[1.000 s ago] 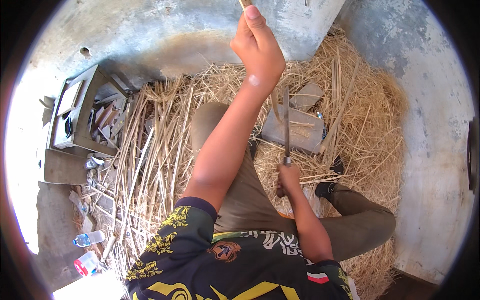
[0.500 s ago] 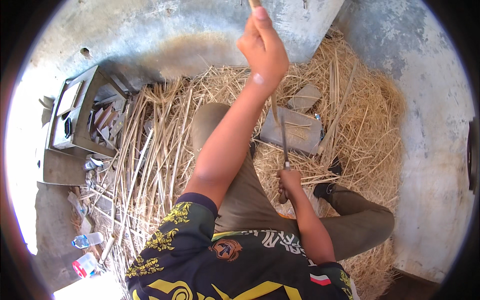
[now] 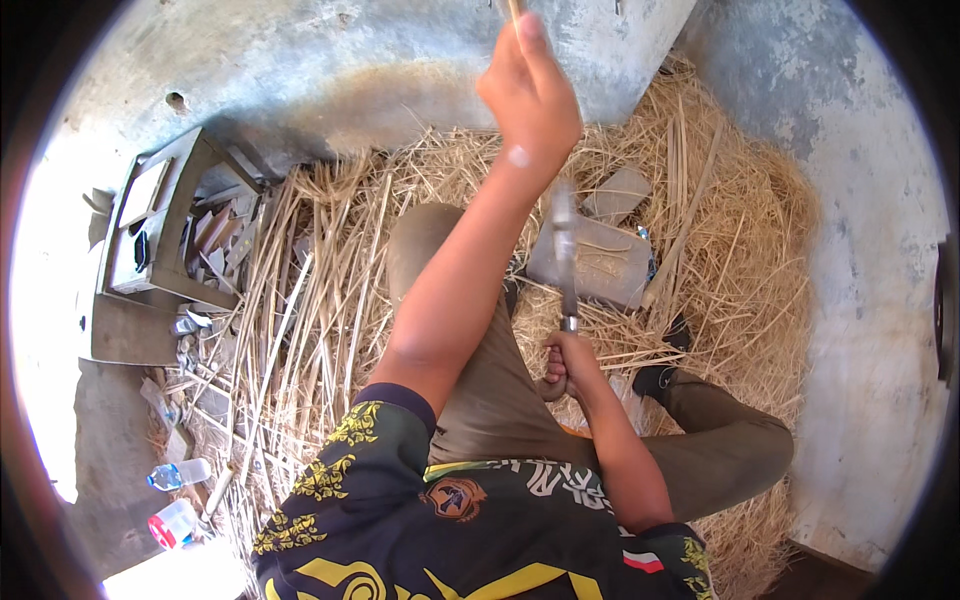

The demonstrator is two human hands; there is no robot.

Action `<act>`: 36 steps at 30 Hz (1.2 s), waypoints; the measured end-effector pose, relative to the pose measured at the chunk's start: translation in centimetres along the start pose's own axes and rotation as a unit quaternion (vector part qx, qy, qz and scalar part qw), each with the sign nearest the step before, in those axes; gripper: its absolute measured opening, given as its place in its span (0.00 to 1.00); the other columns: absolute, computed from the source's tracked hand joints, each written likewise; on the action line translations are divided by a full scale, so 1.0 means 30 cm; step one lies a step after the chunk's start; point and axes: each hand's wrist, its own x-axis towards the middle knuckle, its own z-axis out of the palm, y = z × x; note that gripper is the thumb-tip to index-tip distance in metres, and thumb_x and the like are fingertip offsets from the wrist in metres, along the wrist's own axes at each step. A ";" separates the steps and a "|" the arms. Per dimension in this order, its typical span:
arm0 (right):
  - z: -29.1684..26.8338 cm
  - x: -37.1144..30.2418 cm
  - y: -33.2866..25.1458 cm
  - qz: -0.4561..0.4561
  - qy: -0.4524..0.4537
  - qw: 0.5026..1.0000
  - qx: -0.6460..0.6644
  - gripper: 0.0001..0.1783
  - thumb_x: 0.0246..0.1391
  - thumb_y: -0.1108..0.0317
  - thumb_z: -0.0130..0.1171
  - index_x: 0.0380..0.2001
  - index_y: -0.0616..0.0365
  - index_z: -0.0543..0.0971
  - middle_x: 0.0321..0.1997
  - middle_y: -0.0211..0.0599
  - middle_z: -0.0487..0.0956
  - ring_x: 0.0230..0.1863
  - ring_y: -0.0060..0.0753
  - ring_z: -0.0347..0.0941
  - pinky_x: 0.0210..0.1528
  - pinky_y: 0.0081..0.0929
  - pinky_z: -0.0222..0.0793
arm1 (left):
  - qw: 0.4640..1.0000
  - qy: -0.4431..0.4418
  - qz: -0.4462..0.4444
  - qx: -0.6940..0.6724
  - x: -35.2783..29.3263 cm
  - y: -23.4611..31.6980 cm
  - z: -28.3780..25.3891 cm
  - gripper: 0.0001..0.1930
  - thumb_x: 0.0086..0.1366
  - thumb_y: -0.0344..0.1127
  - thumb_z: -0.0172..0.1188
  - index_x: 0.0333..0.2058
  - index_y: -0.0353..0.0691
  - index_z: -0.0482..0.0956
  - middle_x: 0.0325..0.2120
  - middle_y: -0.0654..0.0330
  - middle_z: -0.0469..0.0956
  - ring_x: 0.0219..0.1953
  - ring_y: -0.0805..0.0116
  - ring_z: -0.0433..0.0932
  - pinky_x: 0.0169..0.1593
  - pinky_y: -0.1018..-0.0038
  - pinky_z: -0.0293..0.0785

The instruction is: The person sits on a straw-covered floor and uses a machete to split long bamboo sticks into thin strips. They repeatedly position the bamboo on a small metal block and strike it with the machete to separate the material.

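My left hand (image 3: 530,100) is raised far ahead, closed around a thin bamboo strip (image 3: 516,11) whose upper end pokes out above the thumb. The strip's lower part is hidden behind my hand and forearm. My right hand (image 3: 570,358) grips the wooden handle of a large knife (image 3: 567,270) in front of my lap. Its blade points away from me, smeared by motion, above a grey slab (image 3: 618,288). A few pale curled shavings (image 3: 600,250) lie on that slab.
Long split bamboo strips (image 3: 290,290) lie along my left, and a heap of fine shavings (image 3: 750,220) spreads on the right. A wooden cabinet (image 3: 175,255) stands at the left by the wall. Plastic bottles (image 3: 182,474) lie near it. My bent legs frame the slab.
The knife in my right hand has turned, its blade now broader and blurred, and the hand has shifted slightly left. My left hand stays almost in place.
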 end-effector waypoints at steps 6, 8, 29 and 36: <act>-0.072 -0.112 -0.286 -0.226 0.112 0.967 -0.049 0.14 0.54 0.70 0.62 0.20 0.56 0.67 0.12 0.29 0.67 0.11 0.23 0.63 0.13 0.27 0.58 | 0.998 -0.034 -0.004 -0.049 0.020 -0.053 -0.041 0.29 0.77 0.59 0.41 0.22 0.43 0.60 0.12 0.70 0.58 0.12 0.83 0.58 0.14 0.81 0.53; -0.064 -0.181 -0.376 -0.308 0.098 0.946 0.013 0.16 0.55 0.69 0.62 0.20 0.56 0.67 0.12 0.29 0.67 0.11 0.22 0.63 0.14 0.26 0.58 | 0.998 -0.018 -0.039 -0.056 0.013 -0.030 -0.030 0.28 0.78 0.57 0.41 0.22 0.43 0.63 0.13 0.70 0.59 0.14 0.82 0.59 0.16 0.80 0.54; 0.056 -0.074 -0.063 -0.122 0.086 0.988 0.047 0.16 0.54 0.69 0.59 0.17 0.53 0.66 0.11 0.26 0.62 0.09 0.24 0.58 0.13 0.25 0.58 | 0.965 -0.126 -0.159 -0.163 -0.016 -0.002 -0.013 0.28 0.78 0.58 0.42 0.22 0.45 0.60 0.15 0.71 0.58 0.14 0.82 0.57 0.16 0.79 0.52; -0.051 -0.184 -0.353 -0.214 0.070 0.971 0.083 0.14 0.52 0.71 0.60 0.18 0.55 0.67 0.12 0.25 0.61 0.09 0.22 0.58 0.11 0.26 0.57 | 0.967 -0.126 -0.154 -0.159 0.001 -0.015 -0.031 0.28 0.77 0.59 0.41 0.22 0.47 0.59 0.15 0.71 0.57 0.14 0.80 0.56 0.17 0.79 0.52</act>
